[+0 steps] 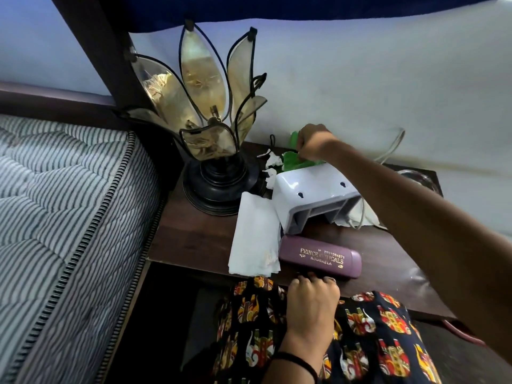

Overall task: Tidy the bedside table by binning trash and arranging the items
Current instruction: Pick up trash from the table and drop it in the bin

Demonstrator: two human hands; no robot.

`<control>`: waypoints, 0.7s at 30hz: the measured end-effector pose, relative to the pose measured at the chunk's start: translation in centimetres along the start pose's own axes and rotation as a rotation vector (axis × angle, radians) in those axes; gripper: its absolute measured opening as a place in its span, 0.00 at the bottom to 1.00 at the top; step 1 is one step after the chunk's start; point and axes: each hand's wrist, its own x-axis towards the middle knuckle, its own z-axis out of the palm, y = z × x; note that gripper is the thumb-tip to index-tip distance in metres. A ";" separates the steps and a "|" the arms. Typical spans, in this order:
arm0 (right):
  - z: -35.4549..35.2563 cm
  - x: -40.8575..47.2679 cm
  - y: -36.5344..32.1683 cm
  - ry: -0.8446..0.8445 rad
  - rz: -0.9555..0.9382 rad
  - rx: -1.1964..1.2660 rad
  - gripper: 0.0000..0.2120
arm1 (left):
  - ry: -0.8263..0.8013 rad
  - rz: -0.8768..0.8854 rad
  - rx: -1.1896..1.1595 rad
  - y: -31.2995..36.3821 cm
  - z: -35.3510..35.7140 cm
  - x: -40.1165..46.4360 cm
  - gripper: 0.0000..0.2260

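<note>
Bedside table [199, 234], dark wood, mid-frame | my left hand [311, 297] lower centre, fingers curled over its front edge, holding nothing | purple glasses case [321, 257] just beyond, folded white tissue [253, 236] beside it | white plastic box [313, 200] behind | my right hand [311, 144] pinching a green wrapper [291, 159] near crumpled tissues [273, 169] | petal lamp [213, 128] upper left

Purple spectacle case [320, 257], gold lettering "PRINCE OPTICALS", "ROURKELA" beneath, small number line above unreadable
</note>
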 end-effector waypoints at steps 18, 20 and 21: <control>-11.3 -9.0 5.4 0.270 -0.372 -0.029 0.18 | 0.042 0.053 -0.011 0.0 -0.5 -0.8 0.07; -12.0 -10.7 7.1 0.288 -0.358 -0.034 0.16 | 0.071 0.070 -0.007 0.0 -0.4 -0.7 0.07; -12.3 -11.7 8.2 0.302 -0.348 -0.030 0.15 | 0.091 0.073 -0.014 0.1 -0.3 -0.6 0.08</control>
